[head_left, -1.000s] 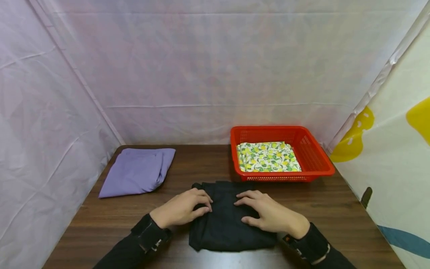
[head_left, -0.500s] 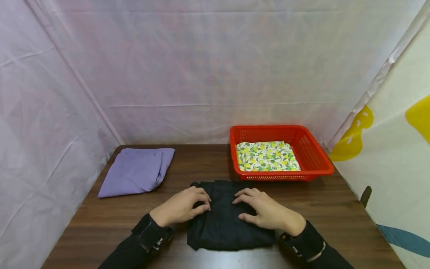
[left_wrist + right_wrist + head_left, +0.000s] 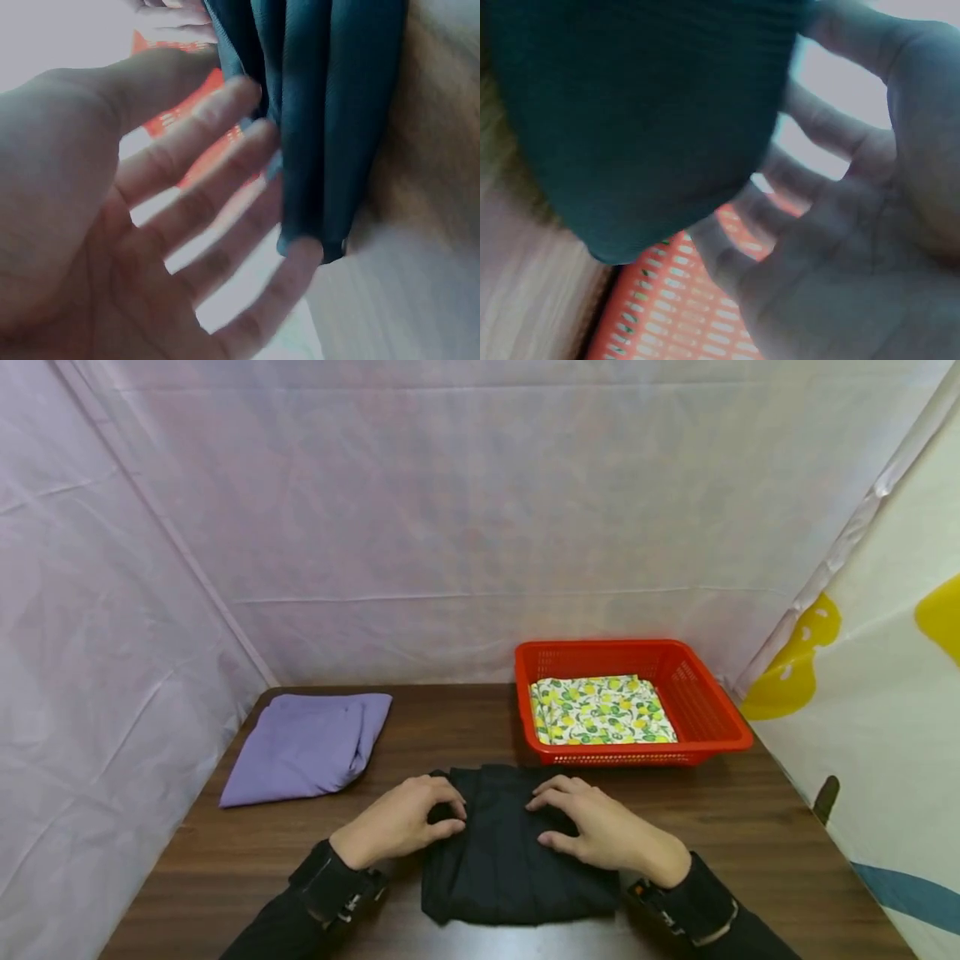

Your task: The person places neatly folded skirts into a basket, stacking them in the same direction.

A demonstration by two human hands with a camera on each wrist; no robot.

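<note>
A folded black cloth (image 3: 498, 877) lies on the table near its front edge, in the middle of the head view. My left hand (image 3: 405, 822) rests on the cloth's left part, fingers loosely bent and spread. On the right part lie the fingertips of my right hand (image 3: 603, 831), with the thumb apart from them. Several stacked folds of the black cloth (image 3: 334, 112) show along its side in the left wrist view, the fingers touching them. In the right wrist view, the spread fingers of the right hand (image 3: 840, 202) reach over the cloth's edge (image 3: 645, 135). Neither hand grips it.
A red plastic basket (image 3: 708, 710) stands at the back right, holding a folded lemon-print cloth (image 3: 603, 710). A folded purple cloth (image 3: 307, 747) lies at the back left of the brown wooden table (image 3: 247, 852). White sheets (image 3: 480, 510) hang behind and beside the table.
My left hand has drawn slightly to the left over the black cloth. The right hand stays nearly in place, and the cloth and basket have not visibly moved.
</note>
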